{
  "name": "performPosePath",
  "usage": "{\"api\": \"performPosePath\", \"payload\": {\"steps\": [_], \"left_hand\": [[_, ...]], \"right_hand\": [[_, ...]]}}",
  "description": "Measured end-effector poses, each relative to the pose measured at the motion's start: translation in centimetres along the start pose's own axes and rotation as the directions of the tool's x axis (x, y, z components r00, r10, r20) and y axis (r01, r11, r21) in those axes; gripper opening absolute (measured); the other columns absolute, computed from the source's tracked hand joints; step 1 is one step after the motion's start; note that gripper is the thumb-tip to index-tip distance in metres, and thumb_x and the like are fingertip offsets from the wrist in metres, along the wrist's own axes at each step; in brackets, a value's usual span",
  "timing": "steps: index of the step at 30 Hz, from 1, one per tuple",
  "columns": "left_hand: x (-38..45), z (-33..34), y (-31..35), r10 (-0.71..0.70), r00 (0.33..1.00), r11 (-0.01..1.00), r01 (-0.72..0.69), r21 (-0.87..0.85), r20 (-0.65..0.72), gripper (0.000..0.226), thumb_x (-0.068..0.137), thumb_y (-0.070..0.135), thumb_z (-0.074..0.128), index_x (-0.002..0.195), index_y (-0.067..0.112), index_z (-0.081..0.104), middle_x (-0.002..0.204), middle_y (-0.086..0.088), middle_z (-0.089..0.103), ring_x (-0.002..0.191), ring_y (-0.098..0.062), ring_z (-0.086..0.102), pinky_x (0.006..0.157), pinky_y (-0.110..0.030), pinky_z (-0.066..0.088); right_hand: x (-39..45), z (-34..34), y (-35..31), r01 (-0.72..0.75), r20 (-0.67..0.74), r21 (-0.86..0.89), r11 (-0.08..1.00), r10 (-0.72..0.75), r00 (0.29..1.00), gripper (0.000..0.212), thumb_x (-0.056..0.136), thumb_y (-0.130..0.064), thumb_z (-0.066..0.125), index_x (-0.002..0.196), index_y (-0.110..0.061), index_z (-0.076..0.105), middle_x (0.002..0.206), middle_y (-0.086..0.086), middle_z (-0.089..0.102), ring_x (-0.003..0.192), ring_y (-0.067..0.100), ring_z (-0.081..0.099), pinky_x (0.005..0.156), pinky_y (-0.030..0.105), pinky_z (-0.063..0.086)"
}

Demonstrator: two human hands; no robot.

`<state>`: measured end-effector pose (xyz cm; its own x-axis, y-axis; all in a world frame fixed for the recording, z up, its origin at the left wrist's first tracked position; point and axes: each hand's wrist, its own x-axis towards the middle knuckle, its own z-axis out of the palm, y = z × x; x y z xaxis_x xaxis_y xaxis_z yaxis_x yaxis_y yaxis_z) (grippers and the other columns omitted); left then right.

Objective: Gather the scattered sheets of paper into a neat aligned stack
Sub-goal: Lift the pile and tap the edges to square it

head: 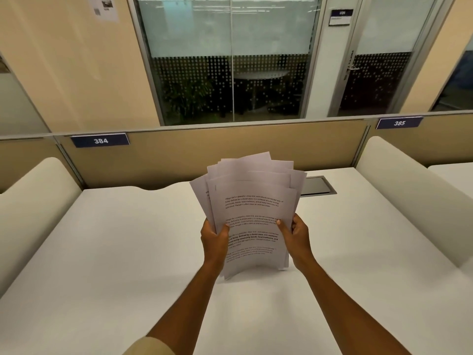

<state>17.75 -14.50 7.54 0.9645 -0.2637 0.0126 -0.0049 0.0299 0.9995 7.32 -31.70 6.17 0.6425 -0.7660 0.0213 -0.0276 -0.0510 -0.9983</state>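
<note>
1. Centrally, a bundle of printed sheets (252, 213) is held upright between both hands, its lower edge resting on or just above the white surface (115, 252); which of the two cannot be told.
2. The left hand (214, 239) is closed around the bundle's left edge, with the thumb laid across the front page.
3. The right hand (294, 237) is closed around the right edge, its thumb likewise pressed on the printed face.
4. The sheets are fanned at the top, so that several corners are seen offset behind the front page; the lower part is bowed.
5. A dark rectangular panel (318, 186) is set into the surface, just behind the bundle and partly hidden by its right corner.
6. A tan partition (230, 149) is seen along the far edge, carrying plates marked 384 (100, 140) and 385 (399, 123).
7. Cream side dividers (38, 201) are seen at either side of the surface, well apart from the sheets.
8. Glazed panels (230, 60) and a door (384, 60) are seen beyond.
</note>
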Motion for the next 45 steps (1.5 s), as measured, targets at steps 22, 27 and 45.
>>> {"api": "performPosePath", "payload": {"steps": [22, 27, 45], "left_hand": [[-1.2, -0.9, -1.3, -0.037, 0.999, 0.998, 0.035, 0.056, 0.026, 0.036, 0.089, 0.010, 0.067, 0.122, 0.015, 0.053, 0.118, -0.007, 0.064, 0.100, -0.026, 0.066, 0.074, -0.031, 0.059], [-0.8, -0.7, -0.3, 0.000, 1.000, 0.998, 0.000, 0.067, 0.003, 0.030, 0.091, 0.014, 0.064, 0.120, 0.018, 0.056, 0.114, -0.005, 0.067, 0.094, -0.023, 0.068, 0.071, -0.033, 0.061], [0.1, 0.1, 2.9, 0.077, 0.992, 0.996, -0.074, 0.040, -0.101, 0.047, 0.080, 0.065, 0.051, 0.093, 0.021, 0.063, 0.087, 0.001, 0.072, 0.074, -0.018, 0.071, 0.056, -0.019, 0.056]], "right_hand": [[-1.1, 0.3, 0.0, 0.010, 0.062, -0.030, 0.999, -0.008, 0.998, 0.039, 0.090, -0.019, 0.066, 0.126, -0.025, 0.050, 0.112, -0.002, 0.064, 0.094, 0.015, 0.066, 0.063, 0.019, 0.057], [-0.9, 0.1, -0.8, 0.031, 0.064, -0.040, 0.999, -0.029, 0.998, 0.038, 0.090, -0.019, 0.067, 0.122, -0.030, 0.050, 0.109, -0.005, 0.064, 0.093, 0.017, 0.067, 0.063, 0.019, 0.056], [-0.2, 0.9, -4.1, 0.005, -0.049, 0.092, 0.996, 0.000, 0.999, 0.054, 0.082, -0.063, 0.048, 0.109, -0.017, 0.055, 0.096, 0.009, 0.070, 0.081, 0.025, 0.070, 0.068, 0.037, 0.061]]}}
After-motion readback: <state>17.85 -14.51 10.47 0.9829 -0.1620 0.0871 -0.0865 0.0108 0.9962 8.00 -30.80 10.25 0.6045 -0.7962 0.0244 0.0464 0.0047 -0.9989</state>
